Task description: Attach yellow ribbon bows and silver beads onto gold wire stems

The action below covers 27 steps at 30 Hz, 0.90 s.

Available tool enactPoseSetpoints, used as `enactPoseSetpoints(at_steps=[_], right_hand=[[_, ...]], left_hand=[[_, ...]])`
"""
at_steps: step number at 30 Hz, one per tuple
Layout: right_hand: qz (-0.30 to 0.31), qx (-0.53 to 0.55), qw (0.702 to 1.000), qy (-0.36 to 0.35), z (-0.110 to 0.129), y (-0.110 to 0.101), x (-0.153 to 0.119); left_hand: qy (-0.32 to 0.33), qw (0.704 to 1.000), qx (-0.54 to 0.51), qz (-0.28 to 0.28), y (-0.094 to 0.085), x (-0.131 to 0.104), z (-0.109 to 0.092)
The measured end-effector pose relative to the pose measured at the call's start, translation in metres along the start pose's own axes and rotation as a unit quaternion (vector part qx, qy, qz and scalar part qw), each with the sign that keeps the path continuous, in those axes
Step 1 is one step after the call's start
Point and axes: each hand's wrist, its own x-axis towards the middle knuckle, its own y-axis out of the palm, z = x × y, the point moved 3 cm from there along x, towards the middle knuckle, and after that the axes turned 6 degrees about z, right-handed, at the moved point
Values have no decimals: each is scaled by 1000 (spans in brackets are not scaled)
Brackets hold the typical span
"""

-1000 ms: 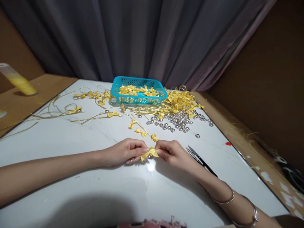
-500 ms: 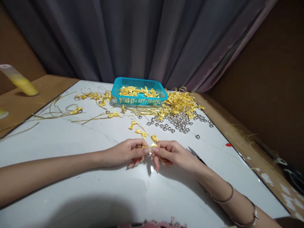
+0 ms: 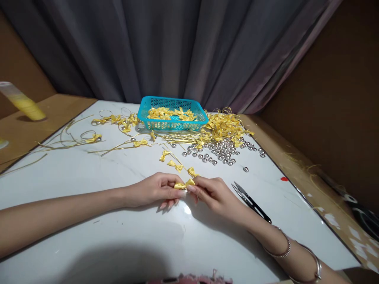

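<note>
My left hand point(image 3: 160, 190) pinches the left end of a yellow satin bow point(image 3: 180, 185) between thumb and finger, just over the white table. At the bow's right end, my right hand point(image 3: 211, 193) grips it with thumb and fingertips. A small silvery piece shows under the middle of the bow, partly hidden by the fingertips. Just beyond the hands lie a few loose yellow bows point(image 3: 175, 165) and a thin gold cord. Black-handled thread snips point(image 3: 251, 203) rest on the table beside my right forearm.
A blue basket point(image 3: 173, 125) of yellow bows stands at the back. Right of it are a pile of bows with gold cords point(image 3: 223, 126) and many silver beads point(image 3: 223, 150). More cords and bows lie left. A yellow spool point(image 3: 26, 106) is far left, scissors point(image 3: 364, 215) far right.
My right hand has turned and its fingers have drawn in, so more of the bow shows between the hands. The snips are now more fully visible beside the right forearm.
</note>
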Motion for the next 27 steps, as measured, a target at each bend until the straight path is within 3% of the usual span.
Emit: enactPoseSetpoints(at_steps=[7,15,22,27], right_hand=[[-5,-45,999,-20,0,4,-3],[6,-73,996,-48,1,7,-4],[-24,-67,994,-78,1,5,-4],[8,-41,997,-61,1,2,-3]], left_hand=[[23,996,-80,23,0,3,3],[27,999,-41,21,2,0,1],[36,996,-72,22,-1,2,5],[34,996,-79,25,-2,3,6]])
